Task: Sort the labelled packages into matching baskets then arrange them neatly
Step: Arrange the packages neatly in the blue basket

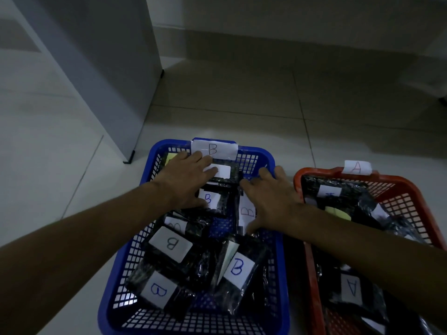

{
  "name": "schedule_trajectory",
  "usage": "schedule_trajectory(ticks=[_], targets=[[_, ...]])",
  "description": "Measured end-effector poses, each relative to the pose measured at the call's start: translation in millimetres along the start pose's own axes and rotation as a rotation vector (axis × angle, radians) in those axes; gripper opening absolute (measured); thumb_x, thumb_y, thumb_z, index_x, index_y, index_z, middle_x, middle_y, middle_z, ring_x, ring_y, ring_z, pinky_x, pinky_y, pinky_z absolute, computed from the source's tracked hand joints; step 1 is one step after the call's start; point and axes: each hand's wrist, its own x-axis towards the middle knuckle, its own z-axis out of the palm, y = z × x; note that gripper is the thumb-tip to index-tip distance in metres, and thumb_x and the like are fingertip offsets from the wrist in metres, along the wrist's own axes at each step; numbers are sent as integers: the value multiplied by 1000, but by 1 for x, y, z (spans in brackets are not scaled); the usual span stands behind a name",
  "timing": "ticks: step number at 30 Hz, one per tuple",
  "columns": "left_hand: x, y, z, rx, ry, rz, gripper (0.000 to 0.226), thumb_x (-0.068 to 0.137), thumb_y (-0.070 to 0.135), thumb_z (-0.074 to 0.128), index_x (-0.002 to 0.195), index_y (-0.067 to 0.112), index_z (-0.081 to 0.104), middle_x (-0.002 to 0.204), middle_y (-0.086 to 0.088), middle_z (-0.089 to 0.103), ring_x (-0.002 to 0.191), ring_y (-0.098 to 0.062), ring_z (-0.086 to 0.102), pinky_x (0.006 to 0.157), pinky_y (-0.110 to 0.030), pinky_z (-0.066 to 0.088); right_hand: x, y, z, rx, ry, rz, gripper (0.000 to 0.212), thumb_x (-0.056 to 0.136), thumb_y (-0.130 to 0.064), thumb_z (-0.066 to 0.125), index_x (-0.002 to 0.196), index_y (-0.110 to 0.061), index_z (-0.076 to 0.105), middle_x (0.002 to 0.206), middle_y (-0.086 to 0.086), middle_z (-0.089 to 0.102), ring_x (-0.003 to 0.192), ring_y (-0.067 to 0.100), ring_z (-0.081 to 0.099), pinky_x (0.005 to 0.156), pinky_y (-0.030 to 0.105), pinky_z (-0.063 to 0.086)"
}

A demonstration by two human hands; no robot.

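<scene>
Now arranging: both hands flat on B packages (212,198) at the far end of the blue basket (280,238).
Left hand (187,178) and right hand (272,201) spread wide, pressing, grip on nothing; film-wrapped packs look light and slippery, best pinched by their edges.

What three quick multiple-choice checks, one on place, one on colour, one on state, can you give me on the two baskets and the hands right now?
1. Where do both hands lie?
A. On the packages at the far end of the blue basket
B. Inside the red basket
C. On the floor tiles

2. What colour is the basket with the paper label A?
A. Blue
B. Red
C. Green

3. How is the left hand?
A. Clenched in a fist
B. Lifting a package clear of the basket
C. Fingers spread flat on the packages

Answers:
1 A: the left hand and right hand both rest on black packages inside the blue basket, near its B label.
2 B: the A label sits on the rim of the red basket.
3 C: its fingers lie straight over a white-labelled package, with no curled grip.
</scene>
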Motion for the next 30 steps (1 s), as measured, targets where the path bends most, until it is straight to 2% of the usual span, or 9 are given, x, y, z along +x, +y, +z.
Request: schedule_trajectory(ticks=[7,15,20,23,24,26,28,30], targets=[[1,5,1,18,10,-21,92,82,69,51,150,18,15,156,-11,17,140,-29,21,112,-44,22,1,1,0,57,92,-54,71,79,-63,64,138,-29,45,135,-4,52,127,24,34,102,46,22],[-1,7,3,20,54,-18,89,83,68,51,148,16,19,152,-10,22,136,-28,26,110,-43,26,-4,-4,5,-11,37,-80,92,77,-73,59,147,-20,32,147,4,38,133,27,31,111,50,18],[-2,6,4,-26,64,-34,89,82,67,52,148,17,19,151,-9,25,136,-27,26,109,-42,28,-2,-5,1,7,26,-78,91,75,-71,63,146,-21,35,146,2,41,132,26,31,109,48,20],[-5,4,4,-81,68,-27,87,83,67,50,149,18,21,150,-6,27,136,-25,27,110,-42,29,-4,2,-10,163,30,-124,70,78,-71,61,134,-30,49,133,-6,52,122,19,37,100,41,25],[-7,2,4,-94,77,-23,85,84,66,50,149,19,22,150,-5,28,135,-24,27,109,-41,29,-6,4,-14,232,3,-147,61,79,-72,59,125,-32,55,122,-10,57,115,16,42,96,38,26],[-12,0,5,-108,102,-14,81,85,65,50,147,20,25,147,-3,31,133,-23,30,107,-40,30,-14,3,-21,333,-177,-186,55,75,-76,60,106,-31,61,102,-15,63,101,9,51,95,35,25],[-17,-2,5,-114,117,-7,76,85,63,51,144,21,29,143,-2,35,129,-21,33,105,-39,32,-24,-2,-23,365,-371,-217,55,69,-74,68,99,-28,61,95,-15,65,87,3,53,100,35,21],[-21,-3,4,-127,122,-10,71,86,61,51,143,21,32,142,-1,36,129,-21,34,105,-39,32,-28,-5,-21,339,-420,-238,56,68,-69,74,100,-26,60,95,-14,65,78,0,49,99,34,19]])
